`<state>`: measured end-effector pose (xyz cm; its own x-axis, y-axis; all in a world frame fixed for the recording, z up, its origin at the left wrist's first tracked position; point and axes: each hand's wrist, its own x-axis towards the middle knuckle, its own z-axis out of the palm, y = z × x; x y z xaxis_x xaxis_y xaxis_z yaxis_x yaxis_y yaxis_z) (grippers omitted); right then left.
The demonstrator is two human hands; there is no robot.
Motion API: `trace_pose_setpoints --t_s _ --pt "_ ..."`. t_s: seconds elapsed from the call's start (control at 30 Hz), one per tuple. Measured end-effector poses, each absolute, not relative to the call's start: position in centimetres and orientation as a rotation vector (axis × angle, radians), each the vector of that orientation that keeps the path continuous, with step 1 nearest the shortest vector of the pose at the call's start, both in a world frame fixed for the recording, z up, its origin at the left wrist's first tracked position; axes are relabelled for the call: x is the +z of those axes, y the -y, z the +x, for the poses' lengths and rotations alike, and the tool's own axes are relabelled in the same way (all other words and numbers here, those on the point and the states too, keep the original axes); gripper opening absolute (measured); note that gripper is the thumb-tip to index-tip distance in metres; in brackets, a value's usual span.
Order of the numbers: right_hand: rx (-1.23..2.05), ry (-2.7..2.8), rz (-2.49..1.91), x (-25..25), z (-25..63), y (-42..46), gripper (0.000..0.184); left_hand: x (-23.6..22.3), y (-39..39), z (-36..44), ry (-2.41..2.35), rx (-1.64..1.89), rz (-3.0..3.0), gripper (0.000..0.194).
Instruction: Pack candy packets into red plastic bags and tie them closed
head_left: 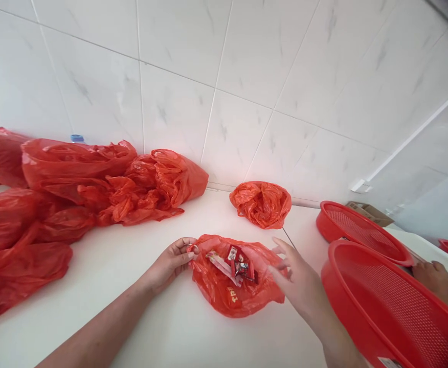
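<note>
An open red plastic bag point(212, 286) lies on the white table in front of me, its mouth spread wide. Inside it are several wrapped snacks, among them a small dark red packet point(241, 268) and a long pink-and-white wrapper point(222, 265). My left hand point(174, 261) pinches the bag's left rim between thumb and fingers. At the opposite rim, my right hand point(295, 273) has its fingers spread, slightly blurred; it is right beside the plastic and holds nothing visible.
A crumpled red bag point(261, 204) sits near the tiled wall. Several filled red bags point(82, 189) crowd the left. Two red mesh baskets point(362, 232) stand at the right, with a cardboard box point(373, 212) behind. Another person's hand point(434, 280) shows beyond them.
</note>
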<state>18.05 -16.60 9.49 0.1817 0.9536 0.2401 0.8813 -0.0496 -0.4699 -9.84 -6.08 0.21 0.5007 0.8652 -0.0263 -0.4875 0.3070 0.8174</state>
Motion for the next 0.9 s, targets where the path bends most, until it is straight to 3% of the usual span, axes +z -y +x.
trace_pose_setpoints --t_s 0.17,0.4,0.6,0.73,0.9 --pt "0.21 1.301 -2.029 6.3 21.8 18.0 0.045 0.2 6.0 -9.7 -0.505 0.932 0.858 0.027" --pt "0.896 1.024 -1.855 2.5 21.8 18.8 0.05 0.1 6.0 -9.8 -0.496 0.939 0.865 0.025" --pt "1.174 0.902 -1.518 2.3 20.4 18.5 0.033 0.7 6.5 -9.7 -0.537 0.961 0.861 0.027" --pt "1.215 0.81 -1.362 2.2 20.7 17.8 0.028 1.5 6.2 -9.6 -0.584 1.026 0.862 0.031" --pt "0.988 0.631 -1.171 4.8 22.9 15.8 0.031 5.5 4.5 -9.8 -0.592 1.24 0.882 0.029"
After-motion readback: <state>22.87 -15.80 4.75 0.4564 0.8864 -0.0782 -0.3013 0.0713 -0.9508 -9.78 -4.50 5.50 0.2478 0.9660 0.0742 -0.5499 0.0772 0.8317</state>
